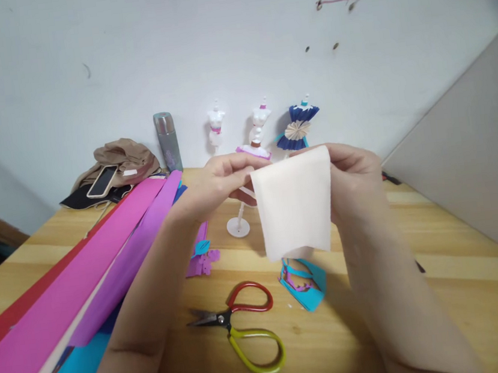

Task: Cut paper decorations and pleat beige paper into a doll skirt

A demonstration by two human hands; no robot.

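The right forearm and left forearm stretched past the scissors, one on either side. Beyond the scissors and a little to their right, a plain white sheet hung above the desk, its lower edge loose and slightly wavy. The left hand held its upper left corner, fingers drawn close together; the right hand gripped its opposite upper side just as narrowly. The scissors lay with their blades slightly parted, one handle red, the other yellow-green. Just right of them were turquoise scraps; beyond their blades lay a turquoise leaf and purple cutouts. A round white base stood straight beyond their handles. Well left of the scissors stretched a pink strip, with a red strip and a purple strip alongside. Farthest beyond the scissors, near the wall, were a grey flask, two white dress forms and a third in a dark blue dress.
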